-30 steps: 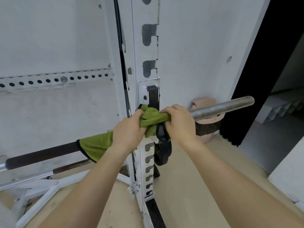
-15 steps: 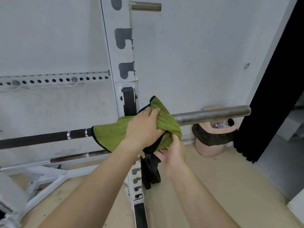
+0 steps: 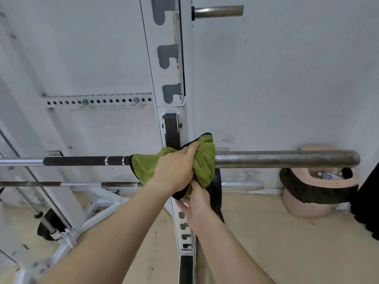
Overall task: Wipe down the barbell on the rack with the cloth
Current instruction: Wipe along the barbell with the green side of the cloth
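The barbell (image 3: 287, 159) lies level across the white rack upright (image 3: 170, 78), its dark shaft to the left and its steel sleeve running right. A green cloth (image 3: 205, 162) with black edging is wrapped over the bar at the upright. My left hand (image 3: 174, 169) is clamped over the cloth from above. Below it, my right hand (image 3: 196, 203) holds the cloth's hanging lower edge from underneath. The bar's collar is hidden under the cloth.
A second bar (image 3: 71, 183) lies lower behind the rack. A steel peg (image 3: 217, 11) sticks out of the upright near the top. A pink bin with a black liner (image 3: 320, 189) stands by the wall at right. The rack's white base legs (image 3: 90, 218) spread at lower left.
My right hand left the top of the bar and dropped under the cloth. My left hand shifted right, onto the bunched cloth at the upright. The camera swung so more of the sleeve shows.
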### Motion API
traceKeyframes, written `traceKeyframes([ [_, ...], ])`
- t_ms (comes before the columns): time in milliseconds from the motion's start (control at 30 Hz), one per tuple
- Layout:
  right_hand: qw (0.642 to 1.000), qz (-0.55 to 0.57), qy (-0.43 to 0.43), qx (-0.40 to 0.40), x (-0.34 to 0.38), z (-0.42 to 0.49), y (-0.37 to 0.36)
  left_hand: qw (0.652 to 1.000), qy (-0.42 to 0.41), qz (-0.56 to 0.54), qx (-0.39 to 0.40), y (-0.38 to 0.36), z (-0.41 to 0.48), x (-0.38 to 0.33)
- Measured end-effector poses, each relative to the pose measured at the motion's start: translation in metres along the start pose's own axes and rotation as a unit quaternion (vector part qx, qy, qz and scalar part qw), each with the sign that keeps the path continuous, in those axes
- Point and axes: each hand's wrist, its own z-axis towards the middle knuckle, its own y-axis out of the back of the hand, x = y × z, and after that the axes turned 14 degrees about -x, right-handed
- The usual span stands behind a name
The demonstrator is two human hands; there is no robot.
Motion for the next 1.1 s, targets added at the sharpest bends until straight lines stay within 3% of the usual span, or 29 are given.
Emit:
traceKeyframes([
  [167, 0.996, -0.075, 0.027, -0.046, 0.004, -0.004, -0.017, 0.999, 0.001, -0.028, 0.028, 0.002, 0.007, 0.000],
  [267, 0.995, -0.012, 0.043, -0.090, 0.007, -0.012, -0.009, 0.999, -0.042, -0.015, 0.000, 0.008, -0.002, 0.007],
  [433, 0.961, 0.023, 0.247, -0.122, 0.035, -0.047, 0.016, 0.999, -0.017, -0.007, -0.043, 0.014, -0.005, 0.002],
  [533, 0.927, 0.024, 0.358, -0.111, 0.070, -0.063, 0.030, 0.990, 0.055, -0.112, -0.065, 0.018, 0.005, -0.027],
  [667, 0.889, 0.018, 0.450, -0.084, 0.126, -0.060, 0.038, 0.943, 0.125, -0.263, -0.161, 0.045, 0.025, -0.058],
  [800, 0.870, 0.031, 0.491, -0.027, 0.175, -0.054, 0.024, 0.829, 0.197, -0.491, -0.180, 0.072, 0.079, -0.082],
  [833, 0.867, 0.014, 0.498, -0.015, 0.184, -0.052, 0.021, 0.816, 0.203, -0.509, -0.186, 0.075, 0.089, -0.088],
  [867, 0.857, -0.027, 0.514, -0.009, 0.191, -0.048, 0.022, 0.823, 0.196, -0.500, -0.186, 0.073, 0.093, -0.091],
  [933, 0.810, -0.188, 0.556, 0.002, 0.201, -0.034, 0.031, 0.897, 0.163, -0.383, -0.147, 0.057, 0.085, -0.086],
  [1000, 0.717, -0.420, 0.555, 0.037, 0.206, -0.012, 0.046, 0.976, 0.123, -0.176, -0.021, 0.028, 0.062, -0.072],
  [1067, 0.595, -0.624, 0.502, 0.071, 0.204, 0.004, 0.062, 0.989, 0.089, -0.083, 0.086, 0.005, 0.037, -0.057],
  [1100, 0.549, -0.676, 0.484, 0.080, 0.205, 0.006, 0.067, 0.989, 0.077, -0.074, 0.097, 0.000, 0.029, -0.052],
])
